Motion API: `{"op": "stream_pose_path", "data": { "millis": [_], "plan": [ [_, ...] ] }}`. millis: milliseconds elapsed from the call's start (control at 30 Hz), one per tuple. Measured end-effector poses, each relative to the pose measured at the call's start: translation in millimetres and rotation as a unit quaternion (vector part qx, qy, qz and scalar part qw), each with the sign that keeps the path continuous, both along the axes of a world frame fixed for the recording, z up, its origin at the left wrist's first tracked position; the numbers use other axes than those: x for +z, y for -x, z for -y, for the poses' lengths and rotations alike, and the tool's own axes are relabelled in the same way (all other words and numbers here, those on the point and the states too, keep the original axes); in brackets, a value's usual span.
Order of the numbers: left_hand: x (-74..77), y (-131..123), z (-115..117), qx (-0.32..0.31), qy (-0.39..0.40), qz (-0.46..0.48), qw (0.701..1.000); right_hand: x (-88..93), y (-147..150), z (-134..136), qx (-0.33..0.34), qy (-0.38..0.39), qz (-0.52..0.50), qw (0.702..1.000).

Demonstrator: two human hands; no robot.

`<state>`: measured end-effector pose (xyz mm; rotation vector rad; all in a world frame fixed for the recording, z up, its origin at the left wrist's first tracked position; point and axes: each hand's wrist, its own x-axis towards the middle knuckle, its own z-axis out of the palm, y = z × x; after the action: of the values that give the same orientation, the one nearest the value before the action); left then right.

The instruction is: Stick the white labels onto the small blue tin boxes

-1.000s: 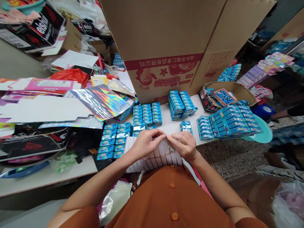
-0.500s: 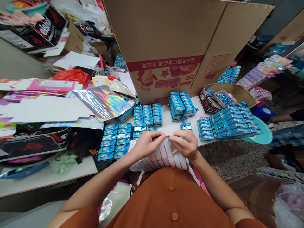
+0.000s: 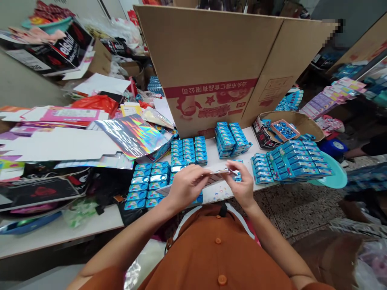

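- The left hand (image 3: 185, 187) is pinching a thin pale sheet (image 3: 215, 176) between its thumb and fingers.
- The right hand (image 3: 243, 188) is pinching the other end of the sheet with its thumb and pointing finger, and its other fingers are curling.
- The sheet is sitting up in the air between the two hands, over the near side of the white table (image 3: 212, 152). It is tilting so that mostly its thin edge is showing.
- Part of the sheet is poking out to the left, behind the left hand.
- Flat blue boxes (image 3: 147, 186) are lying in rows on the left, near the left hand.
- Piles of blue boxes (image 3: 188, 150) are standing just past the hands, and a taller pile (image 3: 231, 139) is standing farther back.
- A big stack of blue packs (image 3: 298, 161) is leaning on the right, partly over a light green tub (image 3: 339, 178).
- A big brown cardboard box (image 3: 211, 48) is standing behind the piles.
- A shiny rainbow sheet (image 3: 133, 137) is lying on the left.
- The person is wearing a brown shirt (image 3: 217, 259) with buttons.
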<state>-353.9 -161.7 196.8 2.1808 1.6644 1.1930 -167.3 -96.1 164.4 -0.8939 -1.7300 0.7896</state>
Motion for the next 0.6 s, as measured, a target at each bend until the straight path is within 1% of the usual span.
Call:
{"op": "stream_pose_path", "data": {
  "millis": [33, 67, 133, 167, 267, 400, 467, 600],
  "plan": [
    [1.0, -1, 0, 0.013, -0.02, -0.021, 1.0, 0.6, 0, 0, -0.034, -0.05, 0.01, 0.998],
    [1.8, -2, 0, 0.023, -0.039, -0.043, 0.998, 1.1, -1, 0, -0.051, -0.096, 0.019, 0.994],
    [2.2, -3, 1, 0.03, -0.072, -0.08, 0.994, 2.0, -2, -2, -0.03, -0.151, 0.034, 0.988],
    [2.0, -3, 1, 0.03, -0.084, -0.091, 0.992, 2.8, -3, -2, -0.007, -0.155, 0.037, 0.987],
    [0.8, -4, 2, 0.022, -0.106, -0.095, 0.99, 6.4, -3, -4, 0.05, -0.112, 0.023, 0.992],
    [2.4, -6, 2, 0.02, -0.115, -0.082, 0.99, 13.9, 1, -4, 0.086, -0.042, 0.016, 0.995],
    [4.7, -7, 0, 0.017, -0.1, -0.068, 0.992, 17.7, 3, -4, 0.101, -0.007, 0.006, 0.995],
    [10.6, -6, -7, 0.004, -0.041, -0.021, 0.999, 23.1, 6, -7, 0.145, 0.072, -0.038, 0.986]
  ]
}}
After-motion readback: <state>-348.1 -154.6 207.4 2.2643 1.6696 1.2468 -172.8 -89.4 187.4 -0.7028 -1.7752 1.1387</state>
